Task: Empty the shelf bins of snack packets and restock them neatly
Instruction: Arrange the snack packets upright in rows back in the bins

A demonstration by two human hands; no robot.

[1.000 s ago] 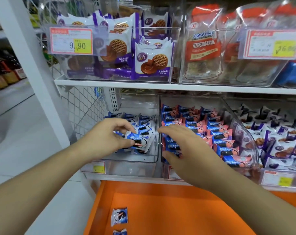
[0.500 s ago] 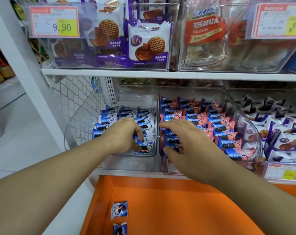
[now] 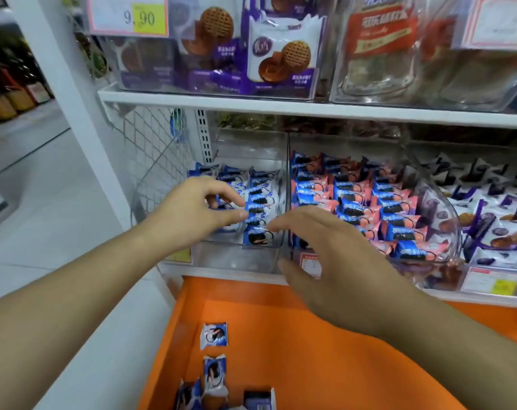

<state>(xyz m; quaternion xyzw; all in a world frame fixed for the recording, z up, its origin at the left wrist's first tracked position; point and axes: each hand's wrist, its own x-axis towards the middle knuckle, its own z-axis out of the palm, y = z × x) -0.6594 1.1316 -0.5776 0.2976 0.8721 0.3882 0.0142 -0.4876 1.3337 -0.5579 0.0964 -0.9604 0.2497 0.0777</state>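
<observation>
Left hand reaches into the clear bin at the shelf's left end, grip pinching a blue-white snack packet between thumb and fingers. Right hand hovers at that bin's front right corner, grip spread, holding nothing. Neighbouring bin holds rows of blue-pink packets. Loose packets lie in the orange tray below the shelf's front edge.
</observation>
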